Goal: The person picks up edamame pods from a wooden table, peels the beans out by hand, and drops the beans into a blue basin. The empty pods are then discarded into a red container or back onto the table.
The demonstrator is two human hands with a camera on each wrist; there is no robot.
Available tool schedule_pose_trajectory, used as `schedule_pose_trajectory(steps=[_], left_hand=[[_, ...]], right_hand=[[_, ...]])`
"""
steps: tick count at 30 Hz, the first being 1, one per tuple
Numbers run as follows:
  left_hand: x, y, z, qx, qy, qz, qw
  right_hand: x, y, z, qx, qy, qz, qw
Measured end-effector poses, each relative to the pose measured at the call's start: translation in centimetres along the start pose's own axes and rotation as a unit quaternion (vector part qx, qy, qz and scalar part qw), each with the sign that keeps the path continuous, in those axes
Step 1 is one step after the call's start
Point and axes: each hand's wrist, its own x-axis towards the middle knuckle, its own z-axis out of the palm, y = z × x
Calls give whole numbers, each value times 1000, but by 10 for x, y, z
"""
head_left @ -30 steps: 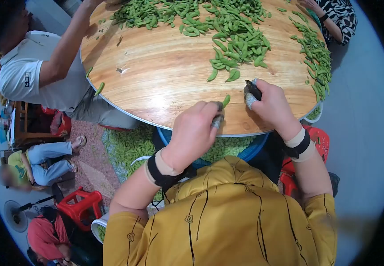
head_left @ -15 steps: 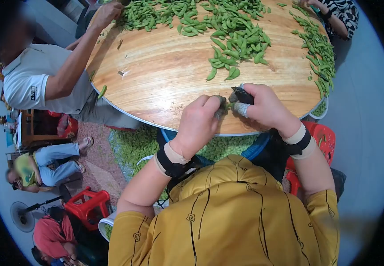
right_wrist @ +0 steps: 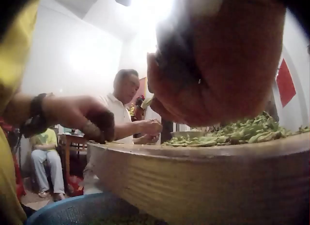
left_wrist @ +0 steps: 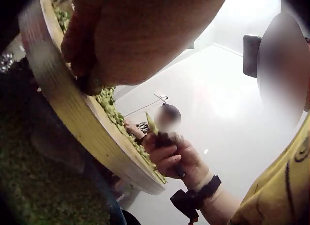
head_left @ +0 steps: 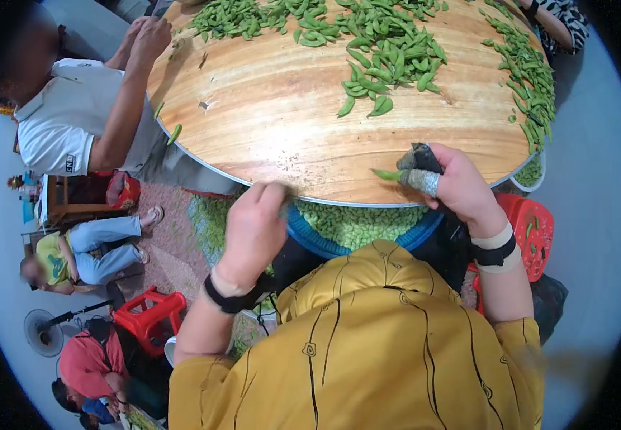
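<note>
My right hand [head_left: 457, 183] is over the table's near edge, fingertips wrapped in grey tape. It pinches a green edamame pod [head_left: 386, 174] that points left. A black tool [head_left: 423, 154] is gripped in the same hand, its kind partly hidden by the fingers. The pod [left_wrist: 151, 122] also shows in the left wrist view, sticking up from the fingers. My left hand [head_left: 255, 226] is at the table's edge to the left, blurred, with bent fingers. In the right wrist view the left hand [right_wrist: 99, 118] has dark wrapped fingertips low by the tabletop; I cannot tell whether it holds anything.
Piles of edamame pods [head_left: 396, 61] cover the far part of the round wooden table [head_left: 275, 107]. Below its edge sits a blue basket [head_left: 318, 240] of shelled beans. A person in a white shirt [head_left: 74, 107] works at the left. A red stool [head_left: 529, 233] is at my right.
Both hands came together at the pod, then parted. The left hand moved left to the table edge; the right hand now holds a pod, pinched beside the black tool.
</note>
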Motion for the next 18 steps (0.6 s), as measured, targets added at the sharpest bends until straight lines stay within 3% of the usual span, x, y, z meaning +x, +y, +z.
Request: schedule_pose_trajectory(steps=[1, 4, 5, 7, 10, 13, 14, 16, 17, 18], left_hand=[[-14, -2, -10, 30, -27, -25, 999], [-61, -26, -23, 158, -271, -24, 949], [-64, -26, -22, 158, -272, -23, 949], [-49, -4, -30, 25, -243, 10, 970], [-3, 45, -26, -246, -167, -16, 955], [23, 59, 1, -251, -178, 114, 945], [25, 61, 7, -252, -177, 117, 944], [31, 66, 13, -397, -217, -19, 892], [33, 68, 17, -397, -219, -16, 891], [32, 70, 21, -469, -208, -65, 856]], right_hand=[[-3, 0, 1, -15, -2, 0, 1000], [-9, 3, 2, -6, -28, 4, 1000], [-11, 3, 3, -3, -46, 1, 999], [-14, -5, 7, -46, -58, 5, 997], [-18, -9, 19, -86, -86, -24, 992], [-27, -12, 23, -91, -106, -54, 989], [-30, -10, 22, -89, -71, -60, 992], [-37, -11, 21, -75, -24, -51, 996], [-41, -9, 20, -75, -19, -52, 996], [-45, -5, 21, -64, -8, -38, 997]])
